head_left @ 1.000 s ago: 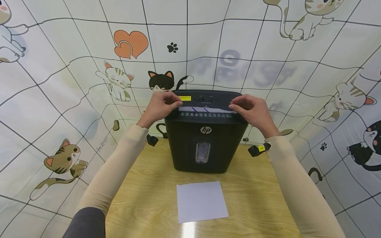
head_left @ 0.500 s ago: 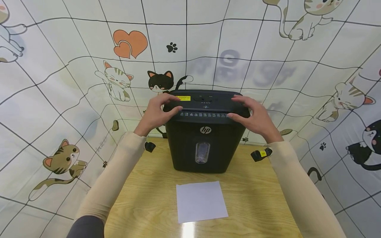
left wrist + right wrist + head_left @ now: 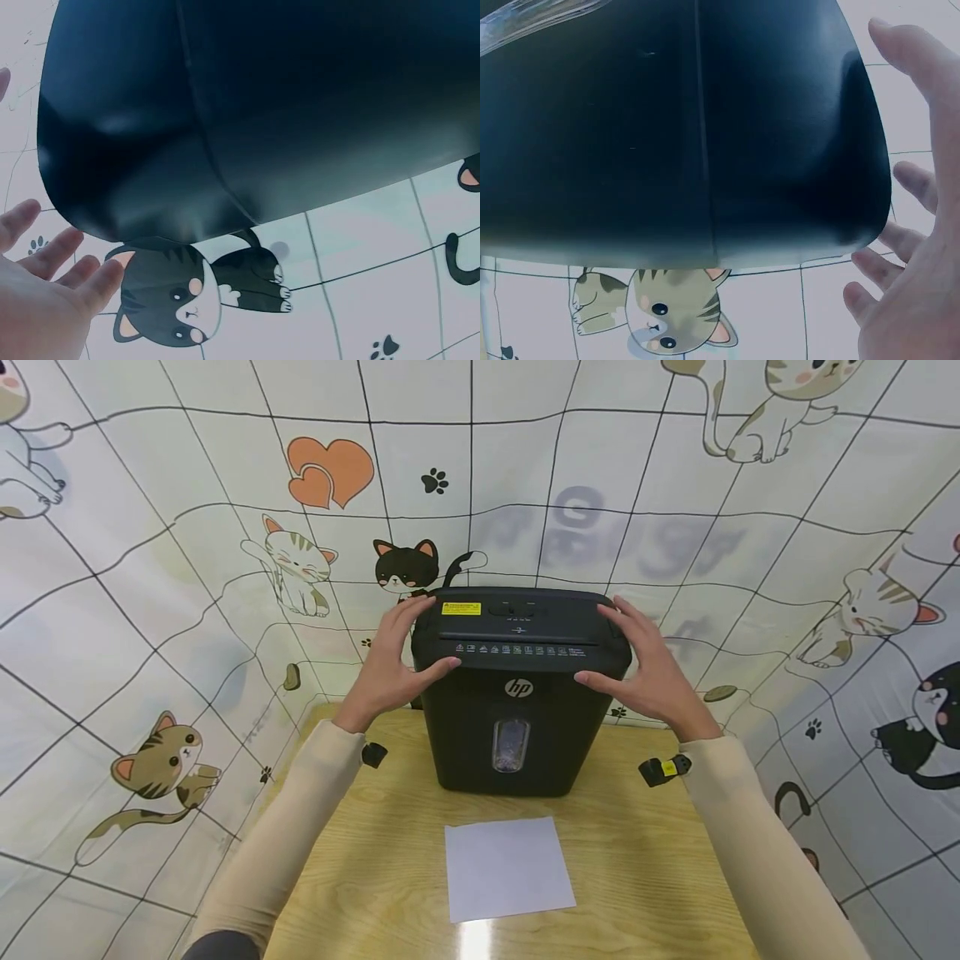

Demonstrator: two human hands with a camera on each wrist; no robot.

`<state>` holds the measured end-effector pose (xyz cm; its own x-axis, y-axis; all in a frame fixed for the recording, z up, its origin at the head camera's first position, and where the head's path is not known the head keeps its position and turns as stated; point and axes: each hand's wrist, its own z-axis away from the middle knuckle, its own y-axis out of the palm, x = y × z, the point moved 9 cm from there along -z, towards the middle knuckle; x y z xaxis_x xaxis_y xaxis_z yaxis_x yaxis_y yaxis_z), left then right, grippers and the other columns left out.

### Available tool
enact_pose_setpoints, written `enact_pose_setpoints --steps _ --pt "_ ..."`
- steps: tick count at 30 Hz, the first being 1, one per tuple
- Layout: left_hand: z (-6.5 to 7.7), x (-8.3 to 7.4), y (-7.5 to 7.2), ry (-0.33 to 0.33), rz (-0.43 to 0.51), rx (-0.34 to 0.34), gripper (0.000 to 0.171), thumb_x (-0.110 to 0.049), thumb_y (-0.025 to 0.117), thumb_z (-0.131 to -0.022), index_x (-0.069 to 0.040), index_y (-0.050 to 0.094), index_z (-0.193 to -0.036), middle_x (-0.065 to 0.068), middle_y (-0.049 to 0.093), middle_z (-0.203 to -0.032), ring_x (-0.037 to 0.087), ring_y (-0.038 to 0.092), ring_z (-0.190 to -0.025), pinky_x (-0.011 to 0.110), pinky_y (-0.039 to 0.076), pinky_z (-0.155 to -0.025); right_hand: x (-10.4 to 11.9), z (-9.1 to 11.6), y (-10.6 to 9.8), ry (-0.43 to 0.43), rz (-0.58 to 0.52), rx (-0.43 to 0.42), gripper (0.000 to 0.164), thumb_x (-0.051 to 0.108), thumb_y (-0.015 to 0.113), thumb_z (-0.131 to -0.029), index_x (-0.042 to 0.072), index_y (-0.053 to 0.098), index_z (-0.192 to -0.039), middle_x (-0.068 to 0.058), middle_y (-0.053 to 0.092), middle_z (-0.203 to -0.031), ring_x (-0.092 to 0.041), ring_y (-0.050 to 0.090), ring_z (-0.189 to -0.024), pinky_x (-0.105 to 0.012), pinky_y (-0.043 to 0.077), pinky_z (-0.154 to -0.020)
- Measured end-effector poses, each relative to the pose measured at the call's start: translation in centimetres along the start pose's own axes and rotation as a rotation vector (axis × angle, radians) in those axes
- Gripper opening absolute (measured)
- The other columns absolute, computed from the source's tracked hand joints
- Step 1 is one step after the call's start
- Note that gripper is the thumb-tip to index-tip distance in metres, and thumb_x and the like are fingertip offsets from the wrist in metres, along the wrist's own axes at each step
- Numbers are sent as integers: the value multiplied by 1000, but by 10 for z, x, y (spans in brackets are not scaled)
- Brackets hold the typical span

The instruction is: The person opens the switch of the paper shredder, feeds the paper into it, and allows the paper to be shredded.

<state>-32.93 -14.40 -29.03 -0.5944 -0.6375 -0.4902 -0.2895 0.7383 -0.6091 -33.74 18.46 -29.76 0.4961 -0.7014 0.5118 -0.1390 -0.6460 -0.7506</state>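
Shredder (image 3: 465, 727) stands between left hand (image 3: 390, 670) and right hand (image 3: 651, 675), fingers spread, contact hard to tell; paper (image 3: 510, 870) lies nearer.

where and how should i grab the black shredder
I'd take the shredder by both ends of its top, one hand coming from each side. It stands upright and narrows downward, so the wider top should give a better hold than lower down. The left hand and right hand are spread open at those ends; I can't tell if they touch.
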Motion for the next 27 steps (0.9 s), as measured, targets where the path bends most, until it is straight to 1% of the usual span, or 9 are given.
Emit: enact_pose_setpoints --steps 2,4,7,10,14,18,20,25,27 --pt "6 3 1 -9 0 -4 88 -53 73 -73 -35 27 -146 -7 26 -152 11 19 -140 50 25 -109 -4 4 2 21 -8 -4 94 50 76 -73 44 18 -147 16 4 -156 -15 4 -145 -68 16 -103" --pt "12 6 2 -11 5 -15 92 -52 75 -72 -33 25 -147 -6 22 -153 11 17 -141 51 25 -109 -9 9 3 40 -22 -5 98 50 76 -72 45 14 -147 18 0 -156 -14 1 -145 -69 15 -103" --pt "23 12 3 -22 7 -30 98 -52 77 -70 -30 22 -149 -11 17 -154 11 15 -142 51 24 -109 -15 16 6 62 -42 -9 103 48 78 -71 45 9 -147 21 -4 -155 -13 -2 -145 -70 13 -102" --pt "34 20 4 -44 8 -45 101 -52 77 -69 -30 19 -149 -12 15 -154 10 15 -142 51 24 -110 -22 23 8 78 -54 -22 106 46 79 -71 45 6 -147 24 -6 -154 -12 -3 -145 -69 11 -104" --pt "52 31 8 -95 27 -58 105 -51 79 -68 -33 15 -150 -11 15 -155 10 14 -142 51 23 -110 -33 34 14 100 -71 -38 108 45 80 -70 45 4 -148 24 -5 -154 -13 -4 -145 -68 9 -105" --pt "70 44 15 -150 56 -74 108 -50 80 -66 -33 14 -150 -12 16 -155 10 14 -143 49 23 -111 -44 48 23 139 -97 -31 110 44 80 -70 44 2 -148 20 -3 -155 -17 -1 -145 -69 12 -103" --pt "79 51 19 -174 71 -83 109 -50 81 -66 -33 13 -150 -12 16 -155 9 14 -142 46 24 -111 -50 54 28 158 -118 -28 110 43 80 -70 43 2 -148 17 -1 -156 -18 2 -145 -69 15 -102" --pt "102 65 32 -214 92 -99 112 -48 82 -65 -31 12 -150 -10 15 -155 11 18 -141 42 29 -109 -65 72 43 213 -146 -26 111 44 80 -71 43 0 -148 16 1 -156 -21 7 -145 -68 18 -102" --pt "112 71 37 -241 111 -103 112 -47 82 -65 -31 11 -150 -11 14 -155 11 19 -141 42 29 -109 -72 80 50 245 -148 -22 111 46 79 -71 43 -1 -148 17 2 -155 -23 9 -144 -67 18 -102"
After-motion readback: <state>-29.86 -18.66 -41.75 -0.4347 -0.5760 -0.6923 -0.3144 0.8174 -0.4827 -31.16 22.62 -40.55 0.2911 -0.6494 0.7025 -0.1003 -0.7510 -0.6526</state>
